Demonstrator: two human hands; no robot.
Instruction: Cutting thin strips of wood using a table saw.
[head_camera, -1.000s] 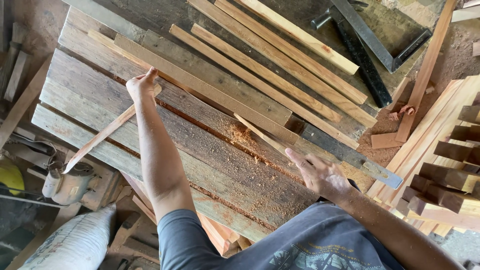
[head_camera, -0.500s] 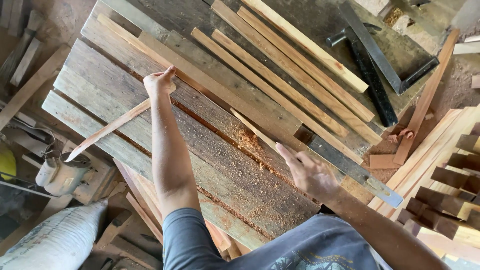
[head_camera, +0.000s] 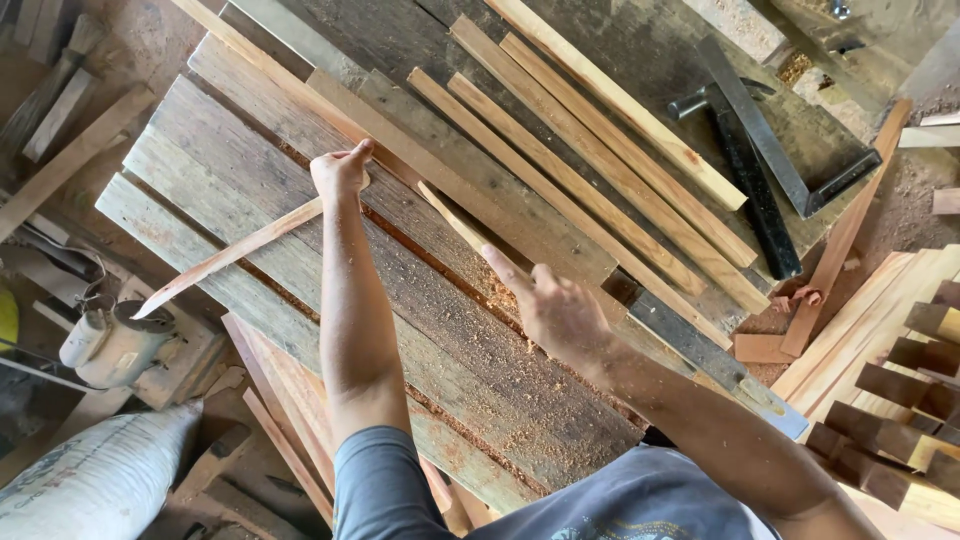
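Your left hand (head_camera: 340, 172) pinches a thin wood sliver (head_camera: 235, 252) trailing toward eight o'clock off the counter (head_camera: 250, 190); your right hand (head_camera: 560, 312), fingers loosely spread, reaches another sliver (head_camera: 465, 232).

A thin, pale wooden strip (head_camera: 235, 252) is lying slantwise across the grey planks, one end pinched in the left hand's (head_camera: 340, 172) closed fingers and the other tapering to a point that is hanging past the planks' left edge. It is looking bowed and ragged along its edges, more a long sliver than a squared slat. A second, shorter splinter (head_camera: 462, 228) of the same light wood is lying diagonally between the hands, its lower end reaching just to the fingertips of the right hand (head_camera: 556, 310), which is stretching flat toward it; whether they are touching cannot be told.
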